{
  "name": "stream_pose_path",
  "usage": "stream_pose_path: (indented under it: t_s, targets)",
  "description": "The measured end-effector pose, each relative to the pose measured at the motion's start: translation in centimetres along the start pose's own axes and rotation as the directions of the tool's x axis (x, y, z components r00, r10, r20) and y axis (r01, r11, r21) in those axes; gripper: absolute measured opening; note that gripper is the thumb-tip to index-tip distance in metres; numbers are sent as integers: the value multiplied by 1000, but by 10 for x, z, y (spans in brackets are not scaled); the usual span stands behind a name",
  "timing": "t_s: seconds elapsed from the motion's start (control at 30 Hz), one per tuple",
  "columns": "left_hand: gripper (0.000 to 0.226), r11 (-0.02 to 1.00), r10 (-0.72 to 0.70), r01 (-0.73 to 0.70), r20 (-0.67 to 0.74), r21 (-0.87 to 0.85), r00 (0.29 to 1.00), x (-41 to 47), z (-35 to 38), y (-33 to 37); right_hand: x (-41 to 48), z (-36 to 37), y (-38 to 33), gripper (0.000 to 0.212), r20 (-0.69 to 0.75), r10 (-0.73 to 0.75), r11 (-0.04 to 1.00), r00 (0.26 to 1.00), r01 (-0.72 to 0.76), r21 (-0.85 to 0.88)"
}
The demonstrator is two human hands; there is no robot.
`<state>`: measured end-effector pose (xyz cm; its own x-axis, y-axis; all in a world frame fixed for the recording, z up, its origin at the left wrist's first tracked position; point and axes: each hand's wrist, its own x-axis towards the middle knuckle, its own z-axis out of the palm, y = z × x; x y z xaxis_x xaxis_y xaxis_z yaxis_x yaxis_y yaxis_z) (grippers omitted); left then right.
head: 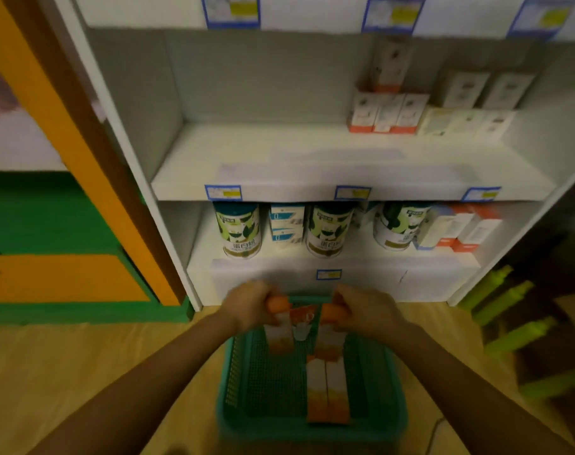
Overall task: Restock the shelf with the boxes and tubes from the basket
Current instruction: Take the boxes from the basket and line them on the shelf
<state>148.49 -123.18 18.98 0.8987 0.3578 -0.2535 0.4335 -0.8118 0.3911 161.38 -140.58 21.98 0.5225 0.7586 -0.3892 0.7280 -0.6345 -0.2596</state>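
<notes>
Left hand (250,303) and right hand (366,310) fingers each gripping a cylindrical tube, above mesh plastic basket (233,399)

— What stands left of the unit?
— An orange and green cabinet (63,277), on a wooden floor (82,372).
— And to the right?
— Bright green bottles (509,300) lying in a row, near a dark cable (435,428) on the floor.
</notes>
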Motion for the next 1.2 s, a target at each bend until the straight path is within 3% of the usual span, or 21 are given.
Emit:
stream_pose_path:
  t_s: [0.13,0.37,0.57,1.07,1.2]
  targets:
    - [44,997,79,-81,-167,-3,983,-29,-84,23,-29,-75,-27,47,-119,-41,998,992,36,-45]
    - [42,986,162,-143,-340,82,926,-75,-223,62,-74,-199,-72,47,-266,-115,985,957,75,-157]
    - [41,979,204,-167,-508,118,837,-99,-317,93,-109,-291,-103,45,-384,-169,977,908,105,-184]
    - [39,962,270,-218,-660,162,701,-67,-430,157,-108,-416,-141,46,-648,-196,975,736,79,-206]
    - [39,967,255,-189,-666,172,701,-44,-440,158,-92,-427,-145,43,-682,-201,976,703,88,-197]
